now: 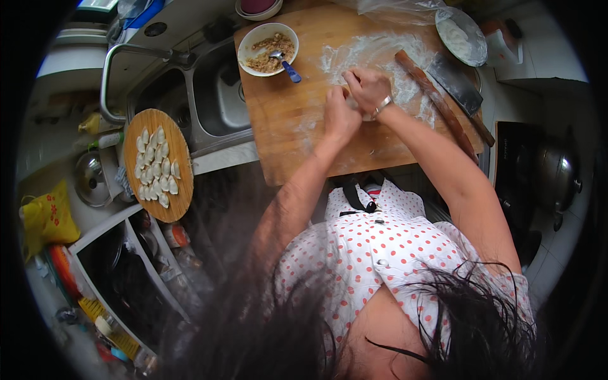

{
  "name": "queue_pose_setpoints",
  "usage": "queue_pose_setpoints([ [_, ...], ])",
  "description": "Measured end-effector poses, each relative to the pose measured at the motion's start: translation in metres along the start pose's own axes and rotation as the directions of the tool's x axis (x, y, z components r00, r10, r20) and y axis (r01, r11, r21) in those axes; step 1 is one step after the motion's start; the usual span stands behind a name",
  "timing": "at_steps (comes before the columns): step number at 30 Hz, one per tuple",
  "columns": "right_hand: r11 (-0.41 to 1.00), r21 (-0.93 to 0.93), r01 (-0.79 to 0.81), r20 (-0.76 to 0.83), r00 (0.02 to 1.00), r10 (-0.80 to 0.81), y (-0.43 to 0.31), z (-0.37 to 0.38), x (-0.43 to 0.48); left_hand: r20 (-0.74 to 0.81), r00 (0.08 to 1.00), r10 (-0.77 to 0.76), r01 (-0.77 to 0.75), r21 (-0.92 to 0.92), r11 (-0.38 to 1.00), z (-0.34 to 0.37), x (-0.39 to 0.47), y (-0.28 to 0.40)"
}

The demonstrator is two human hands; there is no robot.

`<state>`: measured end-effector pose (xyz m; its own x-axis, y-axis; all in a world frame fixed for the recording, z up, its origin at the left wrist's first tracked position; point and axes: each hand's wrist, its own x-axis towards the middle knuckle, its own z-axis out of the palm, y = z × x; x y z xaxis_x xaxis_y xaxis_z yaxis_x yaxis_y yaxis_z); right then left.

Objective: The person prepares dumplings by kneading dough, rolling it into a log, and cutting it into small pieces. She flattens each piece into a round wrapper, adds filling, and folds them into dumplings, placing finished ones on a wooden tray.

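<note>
My left hand [341, 116] and my right hand [368, 90] are together above the floured wooden board [294, 109], fingers curled. Between them shows a bit of pale dough [352, 102], mostly covered by the hands. A white bowl of minced filling [267, 58] stands at the board's far left, with a blue-handled spoon [287, 66] resting in it. To the right of my hands lie a wooden rolling pin [433, 97] and a dark-bladed cleaver [457, 84]. White flour [354, 52] is spread over the board beyond my hands.
A round wooden board [183, 190] with several shaped dumplings [156, 154] sits left, by the double steel sink [221, 99] and curved tap [107, 80]. A bowl of flour [460, 38] and a clear plastic bag [399, 8] are at the back. A lidded pot [558, 166] stands right.
</note>
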<state>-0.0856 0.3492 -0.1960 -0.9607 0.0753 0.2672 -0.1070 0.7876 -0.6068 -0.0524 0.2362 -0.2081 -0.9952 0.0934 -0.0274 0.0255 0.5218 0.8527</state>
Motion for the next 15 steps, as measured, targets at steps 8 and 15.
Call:
queue_pose_setpoints([
  [8,0.981,-0.130,0.143,-0.085,0.984,-0.154,0.005,0.019,-0.023,0.023,1.000,0.017,-0.018,0.012,1.000,-0.020,-0.036,0.007],
  [15,0.948,0.124,-0.294,0.026,0.956,0.294,0.002,0.032,0.055,0.022,0.999,-0.040,0.042,-0.111,0.993,-0.008,0.032,-0.025],
])
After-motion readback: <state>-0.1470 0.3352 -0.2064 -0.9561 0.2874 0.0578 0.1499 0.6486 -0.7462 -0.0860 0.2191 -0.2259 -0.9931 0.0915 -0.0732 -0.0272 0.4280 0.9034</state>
